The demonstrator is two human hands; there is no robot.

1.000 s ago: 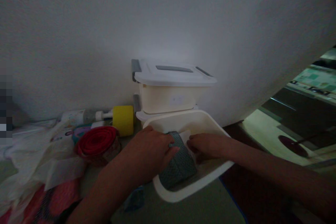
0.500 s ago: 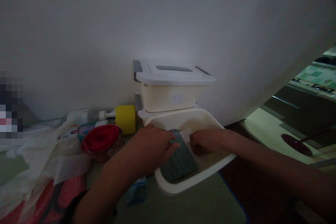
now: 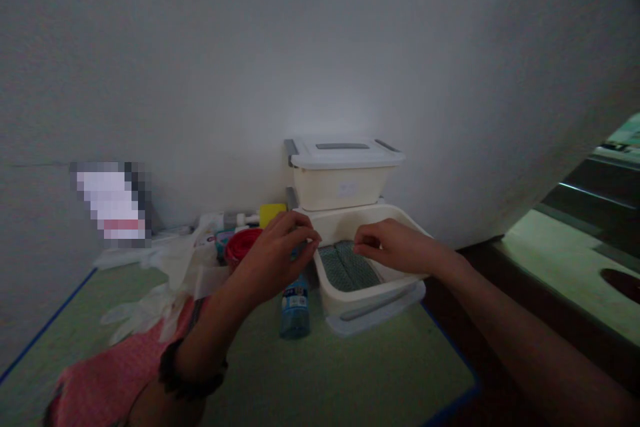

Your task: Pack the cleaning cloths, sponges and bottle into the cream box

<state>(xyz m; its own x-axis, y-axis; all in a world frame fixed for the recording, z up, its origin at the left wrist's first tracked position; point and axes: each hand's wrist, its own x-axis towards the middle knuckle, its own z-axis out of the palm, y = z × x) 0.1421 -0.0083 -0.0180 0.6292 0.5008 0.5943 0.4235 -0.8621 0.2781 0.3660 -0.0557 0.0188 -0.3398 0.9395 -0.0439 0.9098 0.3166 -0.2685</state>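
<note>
My left hand (image 3: 280, 253) hovers left of the white open bin (image 3: 345, 303), near its rim, with thumb and fingertips drawn close together. Over the bin is my right hand (image 3: 393, 245), fingers curled toward the thumb. I cannot make out anything between the fingertips of either hand. A folded grey-green textured cloth (image 3: 350, 267) lies inside the bin, toward its left side. Under the bin's front edge a pale translucent lid (image 3: 377, 310) sticks out. Partly behind my left hand is a blue bottle (image 3: 295, 313).
Stacked bins with a white lid (image 3: 345, 153) stand against the wall. Left on the green tabletop (image 3: 280, 387) are a red roll (image 3: 240, 245), a yellow object (image 3: 271, 213), thin white gloves or plastic (image 3: 145, 307) and pink fabric (image 3: 115, 373). The table has a blue edge.
Both hands have come up out of the bin, the left toward its left rim. My view has drawn back, showing more table, the blue bottle and the pale lid.
</note>
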